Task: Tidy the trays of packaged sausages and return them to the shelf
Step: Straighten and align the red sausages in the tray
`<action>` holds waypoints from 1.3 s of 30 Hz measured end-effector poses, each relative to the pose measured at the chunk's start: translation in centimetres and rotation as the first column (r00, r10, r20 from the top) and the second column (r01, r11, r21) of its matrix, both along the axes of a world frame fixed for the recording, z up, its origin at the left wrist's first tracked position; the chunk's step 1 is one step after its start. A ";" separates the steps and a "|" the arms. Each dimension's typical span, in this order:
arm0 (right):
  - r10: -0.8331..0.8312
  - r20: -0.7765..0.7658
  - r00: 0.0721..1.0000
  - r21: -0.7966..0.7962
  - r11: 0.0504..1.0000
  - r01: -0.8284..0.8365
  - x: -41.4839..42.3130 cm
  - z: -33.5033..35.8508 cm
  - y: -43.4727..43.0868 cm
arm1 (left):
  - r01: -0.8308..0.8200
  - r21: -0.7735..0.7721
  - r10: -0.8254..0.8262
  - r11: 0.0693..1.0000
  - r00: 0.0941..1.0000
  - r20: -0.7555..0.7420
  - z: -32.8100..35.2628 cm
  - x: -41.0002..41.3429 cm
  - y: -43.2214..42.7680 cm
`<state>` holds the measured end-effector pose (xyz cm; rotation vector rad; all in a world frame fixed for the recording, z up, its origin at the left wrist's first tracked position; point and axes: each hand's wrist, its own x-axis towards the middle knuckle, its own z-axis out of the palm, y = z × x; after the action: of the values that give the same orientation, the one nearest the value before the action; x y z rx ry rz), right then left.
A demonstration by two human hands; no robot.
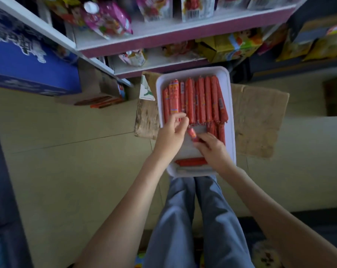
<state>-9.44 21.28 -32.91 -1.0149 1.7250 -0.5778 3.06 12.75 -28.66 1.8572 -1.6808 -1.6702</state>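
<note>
A white tray (pixel 227 89) lies on flattened cardboard on the floor, in front of my knees. Several red packaged sausages (pixel 200 99) lie side by side, lengthwise, across its far half. A few more sausages (pixel 218 132) sit below them at the right. One sausage (pixel 190 161) lies crosswise near the tray's near end. My right hand (pixel 214 149) is shut on a single red sausage (pixel 192 134) over the tray's middle. My left hand (pixel 171 132) is over the tray's left side, fingers curled on the near ends of the leftmost sausages and touching the held sausage.
Flattened cardboard (pixel 260 122) lies under the tray. A white and purple shelf (pixel 183 28) with snack packets stands just beyond it. A blue carton (pixel 28 60) is at the left. Thin red sticks (pixel 103 101) lie on the floor by the shelf foot. My legs (pixel 198 219) are below the tray.
</note>
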 end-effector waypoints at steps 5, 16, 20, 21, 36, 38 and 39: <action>0.107 -0.030 0.994 -0.090 0.990 -0.109 -2.3 9.9 -2.6 | 0.018 -0.143 -0.028 0.990 0.997 -0.068 9.5 -0.4 0.5; -0.018 -0.022 1.000 -0.317 0.948 0.011 -5.1 31.3 -3.1 | -0.525 0.457 0.692 0.718 0.610 -0.385 25.4 0.5 -2.3; -0.115 0.018 0.993 -0.530 0.841 0.107 -4.4 35.8 -3.5 | -0.196 -0.016 0.188 0.981 0.958 -0.218 28.2 -0.3 -1.2; -0.103 -0.013 0.995 -0.574 0.815 0.077 -4.2 36.6 -3.7 | -0.044 -0.231 0.006 0.972 0.987 -0.160 28.9 -0.7 -0.8; -0.037 -0.340 0.940 -0.833 0.475 -0.282 -2.6 40.9 -5.3 | -0.066 -0.573 -0.261 0.817 0.844 -0.469 34.9 -1.9 0.3; -0.087 -0.249 0.965 -0.840 0.515 -0.170 -2.4 41.2 -5.1 | -0.012 -0.581 -0.295 0.814 0.852 -0.432 35.0 -1.9 0.0; -0.112 -0.136 0.984 -0.829 0.557 -0.051 -2.4 41.3 -5.0 | 0.029 -0.593 -0.311 0.805 0.872 -0.379 34.9 -1.8 -0.4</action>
<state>-11.88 16.25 8.43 -1.7379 1.6007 -1.4661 1.29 12.33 6.23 0.9569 -1.8869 -1.2963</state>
